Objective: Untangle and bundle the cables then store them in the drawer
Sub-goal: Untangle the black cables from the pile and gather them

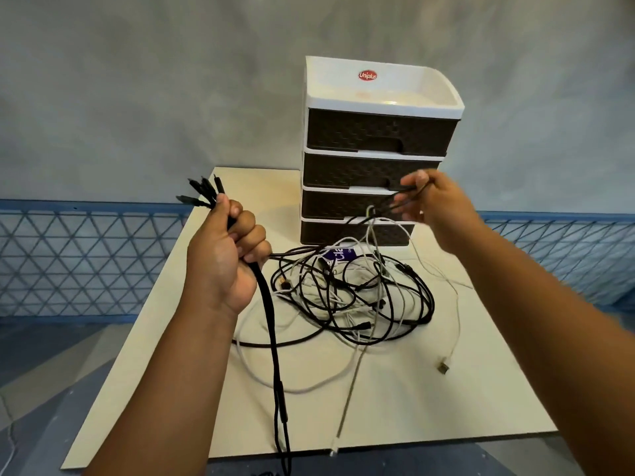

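Both hands are raised above the table (pixel 446 389), each gripping cable. The left hand (pixel 226 255) is clenching a bunch of black cables (pixel 275 352) in its fist, their plug ends (pixel 201 192) fanning out above the thumb while the strands are hanging down past the near edge of the table. The right hand (pixel 429 197) is pinching a black cable (pixel 395 201) between thumb and fingers, in front of the drawer unit (pixel 378 139), and that cable is running down to the tangled pile of black and white cables (pixel 350 297) lying on the middle of the table. A white cable is trailing from the pile toward the right, ending in a USB plug (pixel 444 366) resting on the table. The drawer unit, white-framed with four dark woven-pattern drawers that all look closed, is standing at the far side of the table just behind the pile. A purple-and-white card (pixel 340 254) is lying partly under the cables near the unit's base.
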